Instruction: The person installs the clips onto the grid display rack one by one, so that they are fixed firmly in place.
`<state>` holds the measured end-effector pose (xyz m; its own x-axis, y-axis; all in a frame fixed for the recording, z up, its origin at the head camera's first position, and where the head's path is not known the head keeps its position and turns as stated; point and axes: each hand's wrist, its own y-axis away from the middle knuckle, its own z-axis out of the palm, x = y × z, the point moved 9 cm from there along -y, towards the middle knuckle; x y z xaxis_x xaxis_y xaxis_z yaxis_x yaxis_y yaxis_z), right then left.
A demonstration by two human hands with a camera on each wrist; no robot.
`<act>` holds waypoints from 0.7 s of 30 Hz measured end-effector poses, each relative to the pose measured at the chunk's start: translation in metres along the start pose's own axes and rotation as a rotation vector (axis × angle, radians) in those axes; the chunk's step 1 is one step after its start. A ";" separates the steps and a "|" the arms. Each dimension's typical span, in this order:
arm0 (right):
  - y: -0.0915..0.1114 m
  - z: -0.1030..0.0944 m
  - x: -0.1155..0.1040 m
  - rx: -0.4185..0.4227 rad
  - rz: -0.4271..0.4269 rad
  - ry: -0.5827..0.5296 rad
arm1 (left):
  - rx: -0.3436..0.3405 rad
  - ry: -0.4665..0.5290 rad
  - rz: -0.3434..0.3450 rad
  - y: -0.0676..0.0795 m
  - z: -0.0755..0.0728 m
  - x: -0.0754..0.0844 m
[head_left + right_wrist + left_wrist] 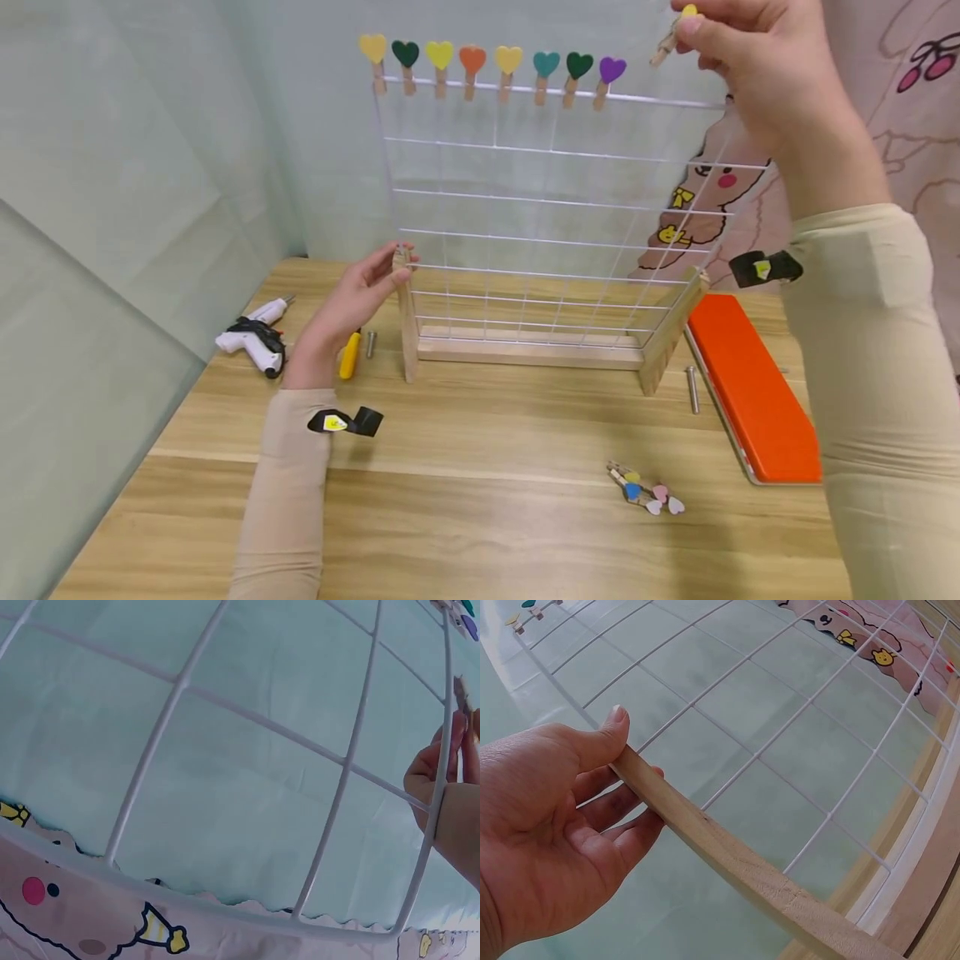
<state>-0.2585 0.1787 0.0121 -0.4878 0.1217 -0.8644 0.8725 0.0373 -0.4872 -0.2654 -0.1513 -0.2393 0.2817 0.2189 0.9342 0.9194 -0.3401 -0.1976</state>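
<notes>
A white wire grid [540,198] stands upright in a wooden stand [525,352]. Along its top wire sits a row of clothespins with hearts in several colours, the purple heart clothespin [611,71] furthest right. My left hand [360,292] grips the top of the stand's left wooden post [705,832], thumb on the near side and fingers behind. Above the grid's right part, my right hand [757,58] pinches a clothespin [666,46] with a yellow top between thumb and fingers. In the right wrist view that hand [450,765] shows at the right edge, beyond the wire.
Several heart clothespins [645,492] lie in a small pile at the front right. An orange case [750,387] and a bolt [692,390] are right of the stand. On the left lie a white glue gun [258,337], a yellow-handled tool [349,356] and another bolt [371,344].
</notes>
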 end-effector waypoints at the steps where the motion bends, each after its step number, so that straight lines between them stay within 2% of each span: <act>1: -0.001 0.000 0.001 -0.005 0.011 -0.031 | 0.001 0.000 -0.001 0.000 0.000 0.000; 3: -0.001 0.000 0.002 -0.009 0.027 -0.092 | 0.002 0.001 -0.004 0.000 0.000 0.000; 8: 0.001 0.004 0.004 -0.002 0.029 -0.069 | 0.004 -0.006 -0.006 0.001 0.001 0.000; 14: 0.005 0.010 0.004 -0.041 0.023 -0.039 | 0.005 -0.001 0.000 0.000 0.000 -0.001; 21: 0.005 0.009 0.001 -0.021 -0.019 -0.052 | 0.003 -0.001 0.023 -0.008 -0.002 -0.015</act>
<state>-0.2546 0.1700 0.0071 -0.5044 0.0689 -0.8607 0.8633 0.0597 -0.5011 -0.2776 -0.1540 -0.2510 0.3032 0.2114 0.9292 0.9133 -0.3428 -0.2200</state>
